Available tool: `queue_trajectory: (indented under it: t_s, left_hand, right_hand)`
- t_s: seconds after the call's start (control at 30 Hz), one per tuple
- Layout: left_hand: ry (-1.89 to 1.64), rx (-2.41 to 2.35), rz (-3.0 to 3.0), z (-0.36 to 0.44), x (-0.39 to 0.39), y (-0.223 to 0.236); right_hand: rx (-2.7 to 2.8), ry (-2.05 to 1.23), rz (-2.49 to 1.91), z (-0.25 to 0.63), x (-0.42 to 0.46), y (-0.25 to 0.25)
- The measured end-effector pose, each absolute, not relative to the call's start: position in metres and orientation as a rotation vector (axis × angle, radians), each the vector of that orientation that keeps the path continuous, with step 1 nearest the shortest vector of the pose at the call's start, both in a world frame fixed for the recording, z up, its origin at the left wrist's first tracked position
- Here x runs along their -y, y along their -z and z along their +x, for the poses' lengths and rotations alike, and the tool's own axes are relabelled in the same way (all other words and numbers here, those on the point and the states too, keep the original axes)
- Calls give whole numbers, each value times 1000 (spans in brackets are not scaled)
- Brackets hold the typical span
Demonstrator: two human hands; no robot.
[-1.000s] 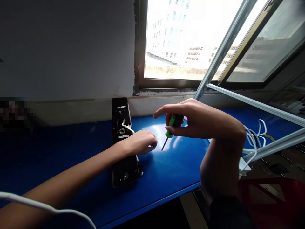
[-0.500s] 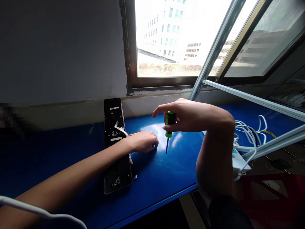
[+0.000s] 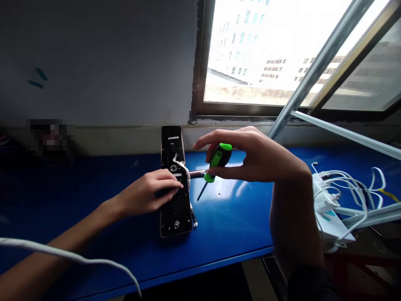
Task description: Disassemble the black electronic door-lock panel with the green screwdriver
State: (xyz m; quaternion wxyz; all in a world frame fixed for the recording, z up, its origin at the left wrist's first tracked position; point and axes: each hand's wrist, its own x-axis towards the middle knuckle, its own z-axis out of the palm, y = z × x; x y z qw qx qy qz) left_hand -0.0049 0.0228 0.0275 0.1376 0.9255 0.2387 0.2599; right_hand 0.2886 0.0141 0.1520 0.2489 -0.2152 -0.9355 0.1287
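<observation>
My right hand (image 3: 247,154) grips a green-and-black screwdriver (image 3: 217,163) above the table, its shaft tilted down and to the left. My left hand (image 3: 156,190) is over a long black panel (image 3: 177,209), thumb and fingertips pinched together near the panel's right edge. Whatever sits in that pinch is too small to make out. A white sleeved cable (image 3: 187,171) comes out of the panel and bends down its right side, ending in a small white plug (image 3: 195,224). A dark reddish strip (image 3: 197,174) lies right of the panel, partly behind the screwdriver.
The panel lies on a blue table (image 3: 232,221) against the wall under a window. Metal frame bars (image 3: 351,129) slant across the right. White cables (image 3: 347,184) and a white power strip (image 3: 332,225) are there too. A loose white cable (image 3: 78,257) crosses the lower left.
My left hand has drawn back from the bare table right of the panel onto the panel. The screwdriver has tilted and come nearer the panel. The view has swung left.
</observation>
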Motion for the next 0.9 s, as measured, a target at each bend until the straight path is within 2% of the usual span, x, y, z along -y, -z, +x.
queue_trajectory:
  t_s: [0.13,0.53,0.73,0.9]
  left_hand:
    - [-750,-725,2471,-40,0,-10]
    - [-782,-578,2273,-49,19,28]
    - [-814,-556,2250,-50,19,32]
    - [-834,-545,2208,-48,19,30]
  right_hand:
    - [2341,-375,-471,249,-4,-140]
    - [2457,-448,-277,195,8,-113]
    - [2453,-386,-294,195,7,-106]
    - [2405,-200,-367,195,8,-102]
